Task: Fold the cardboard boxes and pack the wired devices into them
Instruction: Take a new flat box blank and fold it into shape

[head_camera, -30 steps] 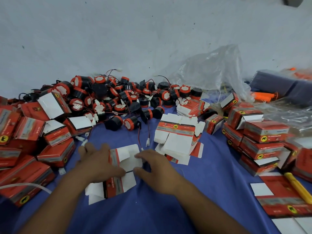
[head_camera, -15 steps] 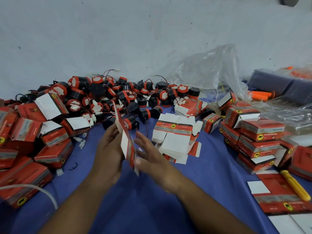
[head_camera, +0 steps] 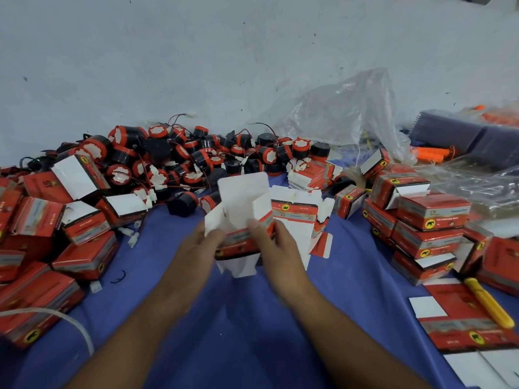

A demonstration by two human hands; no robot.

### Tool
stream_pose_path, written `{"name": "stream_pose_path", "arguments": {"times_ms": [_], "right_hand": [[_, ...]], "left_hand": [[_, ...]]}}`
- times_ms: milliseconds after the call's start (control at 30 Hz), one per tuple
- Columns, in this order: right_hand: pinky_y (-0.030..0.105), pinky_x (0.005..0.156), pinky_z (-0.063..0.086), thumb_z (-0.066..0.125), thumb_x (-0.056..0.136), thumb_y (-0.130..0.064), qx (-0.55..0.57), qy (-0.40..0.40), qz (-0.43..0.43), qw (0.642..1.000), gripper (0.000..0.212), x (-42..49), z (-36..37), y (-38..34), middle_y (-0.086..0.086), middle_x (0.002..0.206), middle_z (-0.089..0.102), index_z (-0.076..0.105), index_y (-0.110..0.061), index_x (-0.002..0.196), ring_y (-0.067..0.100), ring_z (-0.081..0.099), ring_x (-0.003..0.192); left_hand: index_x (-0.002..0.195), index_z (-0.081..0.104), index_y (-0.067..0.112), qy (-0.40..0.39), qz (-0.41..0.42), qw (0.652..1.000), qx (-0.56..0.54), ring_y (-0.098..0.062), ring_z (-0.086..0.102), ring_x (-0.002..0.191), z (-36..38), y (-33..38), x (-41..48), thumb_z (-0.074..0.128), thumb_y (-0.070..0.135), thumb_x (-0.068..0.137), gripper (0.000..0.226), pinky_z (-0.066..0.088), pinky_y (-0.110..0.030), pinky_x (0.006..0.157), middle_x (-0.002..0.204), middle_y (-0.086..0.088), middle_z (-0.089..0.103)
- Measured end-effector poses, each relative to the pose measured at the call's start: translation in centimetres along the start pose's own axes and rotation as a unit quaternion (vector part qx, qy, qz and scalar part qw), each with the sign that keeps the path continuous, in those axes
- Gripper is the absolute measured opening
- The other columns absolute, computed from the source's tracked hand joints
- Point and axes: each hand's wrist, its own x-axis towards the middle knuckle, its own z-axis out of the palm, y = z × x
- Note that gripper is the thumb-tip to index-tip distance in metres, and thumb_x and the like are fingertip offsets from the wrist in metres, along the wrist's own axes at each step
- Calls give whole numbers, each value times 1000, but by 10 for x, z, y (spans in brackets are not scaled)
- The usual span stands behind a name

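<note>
A red and white cardboard box [head_camera: 241, 217] is held in front of me, partly opened up, its white flaps standing up and hanging down. My left hand [head_camera: 196, 254] grips its left side, thumb on the front. My right hand [head_camera: 278, 248] grips its right side. Behind it lies a pile of flat box blanks [head_camera: 297, 217]. Farther back is a heap of round black and red wired devices [head_camera: 179, 161] with thin red and black leads.
Folded red boxes [head_camera: 56, 240] crowd the left side and more red boxes [head_camera: 429, 228] are stacked on the right. A yellow-handled tool [head_camera: 488, 303] lies on flat blanks at the lower right. A clear plastic bag [head_camera: 342, 116] sits against the wall. The table has a blue cloth [head_camera: 238, 332].
The flat blank was lifted off the cloth, turned on edge, and now stands opened into a box shape between both hands.
</note>
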Motion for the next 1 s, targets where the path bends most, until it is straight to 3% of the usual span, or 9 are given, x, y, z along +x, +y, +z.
{"name": "stream_pose_path", "arguments": {"times_ms": [100,200,367,500,633,767,833,900,1000], "right_hand": [[42,86,59,52,81,-76,22,-15,63,998,52,5,-7,-1,-7,111,75,70,-38,110,17,72,103],[45,98,55,43,84,-79,9,-40,97,994,49,4,-3,0,-11,112,75,74,-47,104,12,72,104],[33,106,49,49,88,-72,-21,-67,59,996,47,-1,0,0,-16,138,60,53,-50,130,5,60,121],[37,109,47,65,85,-56,-45,-151,32,987,66,-1,-4,3,-13,147,50,39,-52,146,5,53,130],[23,100,49,65,76,-70,-58,-112,11,992,62,1,-6,0,-21,138,53,48,-59,135,-1,54,124],[45,103,53,64,75,-74,12,-48,41,998,51,7,-14,-5,-17,134,60,59,-58,124,11,60,124],[45,84,60,61,72,-82,34,-64,71,995,65,4,-15,-12,-7,141,58,54,-57,131,22,60,125],[28,65,56,56,69,-89,28,-94,88,991,76,0,-14,-14,-2,145,54,49,-55,136,30,56,128],[25,60,51,64,75,-77,58,-152,112,980,76,-4,-16,-14,1,143,55,46,-48,143,31,60,121]], "left_hand": [[138,43,46,-61,64,990,107,6,59,110,2,-4,-8,57,39,94,47,49,-16,85,119,29,63],[149,31,40,-74,58,995,-10,-3,60,116,5,-10,-12,60,38,85,70,54,-23,89,127,21,62],[143,44,36,-23,41,997,-53,-11,65,114,-4,-28,-10,57,29,94,51,56,-23,84,125,9,67],[129,60,29,15,-50,990,-134,-25,70,102,-6,-31,-8,51,22,100,31,58,-37,70,119,-4,71],[134,58,16,-78,-101,961,-244,-27,68,108,-10,-27,-9,54,30,89,47,60,-39,70,125,-12,67],[147,42,27,-172,-58,969,-166,-28,60,121,-19,-22,-11,63,33,85,66,58,-39,77,139,-2,59],[149,32,42,-184,-19,977,-102,-17,63,117,-21,-23,-12,74,34,87,76,57,-34,81,141,13,56],[145,25,53,-155,-14,985,-75,-3,61,117,-21,-27,-13,74,35,81,83,56,-27,85,138,28,53],[144,36,47,-128,-7,989,-71,-5,61,117,-20,-32,-11,76,41,81,75,53,-19,84,131,21,61]]}}
